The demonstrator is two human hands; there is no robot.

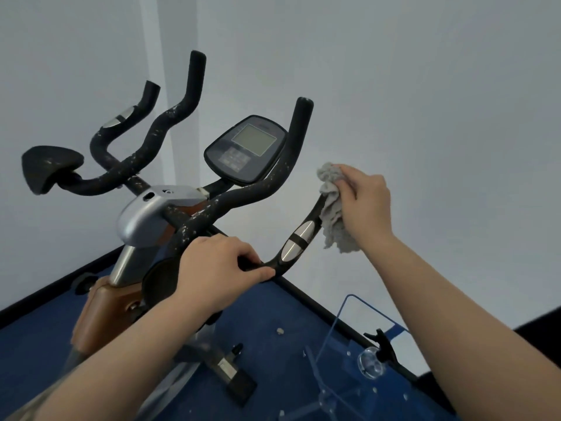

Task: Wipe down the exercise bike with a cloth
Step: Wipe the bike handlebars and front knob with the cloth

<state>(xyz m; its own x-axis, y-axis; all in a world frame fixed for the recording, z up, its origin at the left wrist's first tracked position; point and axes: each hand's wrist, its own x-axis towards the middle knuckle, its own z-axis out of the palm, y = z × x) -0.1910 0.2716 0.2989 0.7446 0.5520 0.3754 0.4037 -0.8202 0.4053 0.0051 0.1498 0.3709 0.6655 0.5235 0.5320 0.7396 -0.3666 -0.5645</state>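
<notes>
The exercise bike stands in front of me, with black foam handlebars speckled white, a grey console and a silver stem. My left hand grips the near bend of the right handlebar, just below its silver pulse sensor. My right hand holds a crumpled grey cloth wrapped against the upper end of that same bar. The bar's tip is hidden under the cloth.
White walls close in behind the bike, meeting in a corner. Blue carpet covers the floor with a black skirting along the wall. A clear acrylic stand sits at the lower right. The bike's base foot lies below my left arm.
</notes>
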